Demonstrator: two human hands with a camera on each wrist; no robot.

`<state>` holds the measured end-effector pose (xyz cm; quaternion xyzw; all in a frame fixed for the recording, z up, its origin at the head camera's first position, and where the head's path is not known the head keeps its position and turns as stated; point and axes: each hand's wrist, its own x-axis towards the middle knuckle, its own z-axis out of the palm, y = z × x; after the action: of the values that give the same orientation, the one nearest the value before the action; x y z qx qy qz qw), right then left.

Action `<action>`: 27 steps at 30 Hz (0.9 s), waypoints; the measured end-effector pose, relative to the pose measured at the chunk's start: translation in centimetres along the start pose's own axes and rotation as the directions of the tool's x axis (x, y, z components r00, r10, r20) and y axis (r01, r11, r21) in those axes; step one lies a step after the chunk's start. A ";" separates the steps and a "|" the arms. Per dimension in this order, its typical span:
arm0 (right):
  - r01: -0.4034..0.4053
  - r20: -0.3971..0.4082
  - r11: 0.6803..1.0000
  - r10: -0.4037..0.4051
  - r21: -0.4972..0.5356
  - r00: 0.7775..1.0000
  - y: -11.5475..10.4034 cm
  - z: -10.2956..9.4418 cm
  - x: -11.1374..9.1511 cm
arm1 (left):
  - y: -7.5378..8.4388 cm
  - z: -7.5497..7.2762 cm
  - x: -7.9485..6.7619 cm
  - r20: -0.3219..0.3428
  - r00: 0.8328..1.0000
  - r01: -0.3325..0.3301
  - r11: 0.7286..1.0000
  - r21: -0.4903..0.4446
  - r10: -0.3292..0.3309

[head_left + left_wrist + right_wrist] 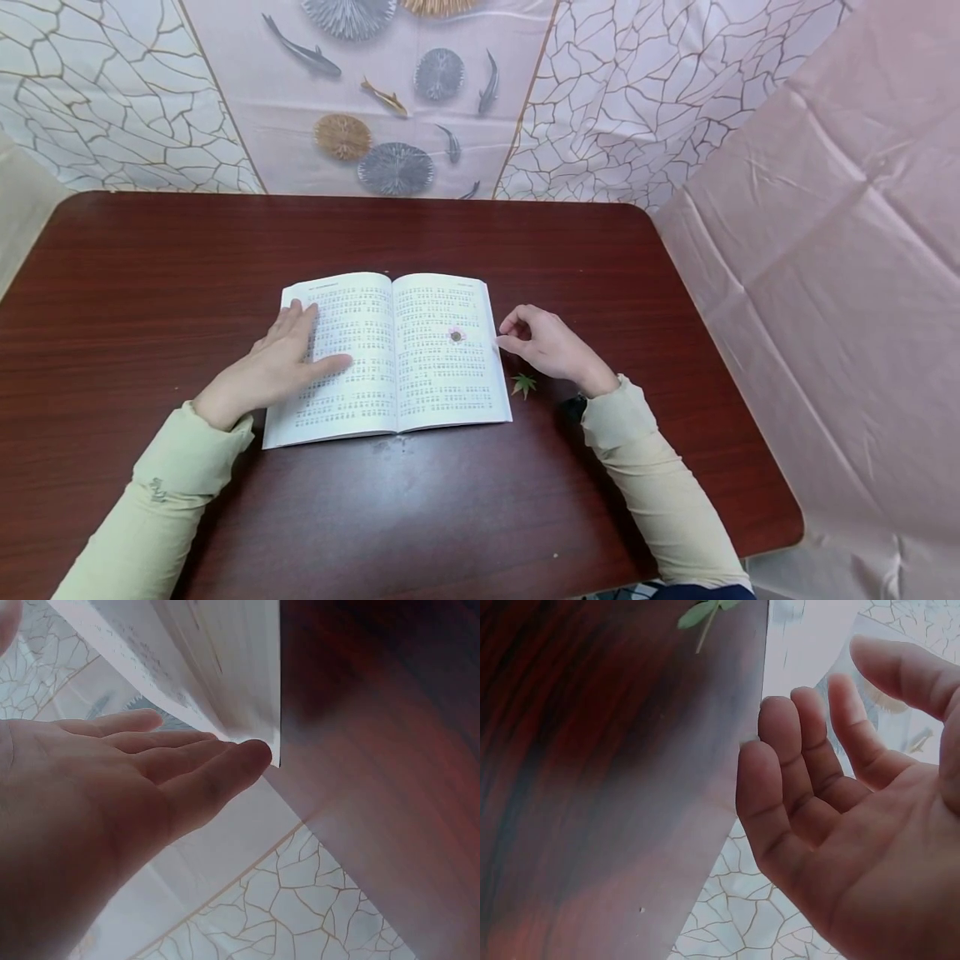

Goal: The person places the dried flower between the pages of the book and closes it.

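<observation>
Left hand: fingers extended, thumb spread, laid on the left page of an open printed book. Right hand: fingers loosely bent, thumb apart, at the right page's outer edge; contact with the paper cannot be told. Between the hands, nearer the right, a small pink flower lies on the page. Just below the right hand, a green maple leaf rests on the reddish-brown tabletop.
</observation>
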<state>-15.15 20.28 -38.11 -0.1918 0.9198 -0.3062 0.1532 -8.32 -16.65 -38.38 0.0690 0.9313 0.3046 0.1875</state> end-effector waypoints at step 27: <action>-0.031 0.008 0.999 0.031 -0.005 0.999 0.5 0.1 -0.6 | 1.0 1.3 0.5 0.016 0.999 0.031 0.997 0.071 -0.032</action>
<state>-14.73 20.81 -38.38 -0.1790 0.9227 -0.3009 0.1615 -8.27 -15.04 -38.92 0.0637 0.9408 0.2677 0.1978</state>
